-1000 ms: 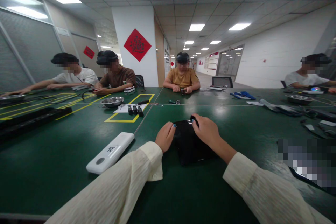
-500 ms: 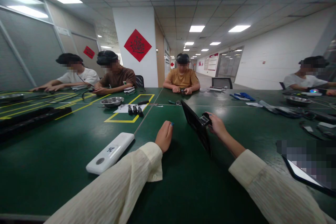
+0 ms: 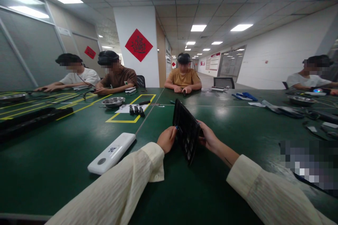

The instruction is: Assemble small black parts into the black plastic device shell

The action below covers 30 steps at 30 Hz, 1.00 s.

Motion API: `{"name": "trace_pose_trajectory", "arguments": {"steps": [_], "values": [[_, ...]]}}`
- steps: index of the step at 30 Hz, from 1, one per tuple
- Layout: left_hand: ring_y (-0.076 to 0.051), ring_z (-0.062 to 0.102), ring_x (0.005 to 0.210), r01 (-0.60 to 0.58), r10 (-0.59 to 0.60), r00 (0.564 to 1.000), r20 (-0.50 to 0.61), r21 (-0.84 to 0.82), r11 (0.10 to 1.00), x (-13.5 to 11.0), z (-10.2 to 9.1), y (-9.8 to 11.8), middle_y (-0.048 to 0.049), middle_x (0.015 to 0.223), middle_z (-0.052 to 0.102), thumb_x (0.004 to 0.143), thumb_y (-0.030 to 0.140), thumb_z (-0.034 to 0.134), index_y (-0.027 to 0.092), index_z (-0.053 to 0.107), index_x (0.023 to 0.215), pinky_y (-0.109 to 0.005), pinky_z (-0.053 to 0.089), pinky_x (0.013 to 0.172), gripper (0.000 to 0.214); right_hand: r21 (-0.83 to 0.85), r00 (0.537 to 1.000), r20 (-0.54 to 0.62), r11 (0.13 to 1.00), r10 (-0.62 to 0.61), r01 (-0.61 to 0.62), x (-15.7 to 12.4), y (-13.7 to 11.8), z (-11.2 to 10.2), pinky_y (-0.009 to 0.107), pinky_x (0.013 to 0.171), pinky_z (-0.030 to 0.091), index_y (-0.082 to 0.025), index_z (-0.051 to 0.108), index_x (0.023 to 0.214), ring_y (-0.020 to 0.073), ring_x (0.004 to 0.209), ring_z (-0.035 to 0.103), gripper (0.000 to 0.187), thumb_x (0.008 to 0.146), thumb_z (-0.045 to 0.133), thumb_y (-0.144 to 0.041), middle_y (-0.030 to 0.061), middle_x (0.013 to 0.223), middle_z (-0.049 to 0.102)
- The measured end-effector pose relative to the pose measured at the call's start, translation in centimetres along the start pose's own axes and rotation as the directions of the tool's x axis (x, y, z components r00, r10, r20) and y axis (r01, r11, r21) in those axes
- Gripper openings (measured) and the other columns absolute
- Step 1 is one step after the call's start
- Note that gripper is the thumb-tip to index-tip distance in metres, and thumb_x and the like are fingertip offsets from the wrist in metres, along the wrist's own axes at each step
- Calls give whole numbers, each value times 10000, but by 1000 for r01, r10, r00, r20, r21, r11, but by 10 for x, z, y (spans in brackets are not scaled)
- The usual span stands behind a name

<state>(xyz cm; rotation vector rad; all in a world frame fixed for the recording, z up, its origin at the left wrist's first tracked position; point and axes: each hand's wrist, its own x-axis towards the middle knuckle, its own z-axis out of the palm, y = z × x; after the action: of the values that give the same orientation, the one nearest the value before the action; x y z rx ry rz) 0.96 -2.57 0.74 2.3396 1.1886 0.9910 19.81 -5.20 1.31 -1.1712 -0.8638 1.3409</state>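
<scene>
the white device [image 3: 112, 153] lies on the green table [image 3: 132, 193], left of the left hand [image 3: 167, 140], whose fingers are bunched at the left edge of the black panel [image 3: 188, 130]; whether they grip cannot be told. the right hand [image 3: 209, 137] has its fingers closed on the black panel's right side, the face steeply tilted. beyond, 3 black parts [image 3: 136, 110] stand near 1 metal bowl [image 3: 113, 102].

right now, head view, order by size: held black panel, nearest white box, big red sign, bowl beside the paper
1. Black panel, white box: too alike to rank
2. Red sign
3. Bowl
</scene>
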Motion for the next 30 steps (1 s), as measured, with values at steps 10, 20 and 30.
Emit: {"name": "trace_pose_trajectory", "arguments": {"steps": [10,20,30], "values": [[-200,590,804,11,-15,999,34,105,994,-1,-1,4,-86,836,625,912,397,172,172,536,796,-316,437,752,443,-31,988,80,990,-134,137,12,17,-6,230,391,352,-260,524,1147,135,467,493,445,754,489,-465,-3,631,594],[-201,595,763,24,-29,999,17,218,976,0,-4,2,-71,790,627,912,422,180,195,533,735,-291,415,689,456,-33,987,111,992,-114,118,2,10,-2,176,341,212,-296,455,1228,90,378,388,522,738,500,-471,-50,532,505],[-167,522,572,19,-22,1000,18,147,989,2,-5,3,-38,590,546,903,429,188,191,484,592,-279,385,585,492,-11,979,137,988,-150,153,12,19,-7,188,338,245,-276,466,1238,105,406,427,538,730,533,-438,-40,561,534]]}}
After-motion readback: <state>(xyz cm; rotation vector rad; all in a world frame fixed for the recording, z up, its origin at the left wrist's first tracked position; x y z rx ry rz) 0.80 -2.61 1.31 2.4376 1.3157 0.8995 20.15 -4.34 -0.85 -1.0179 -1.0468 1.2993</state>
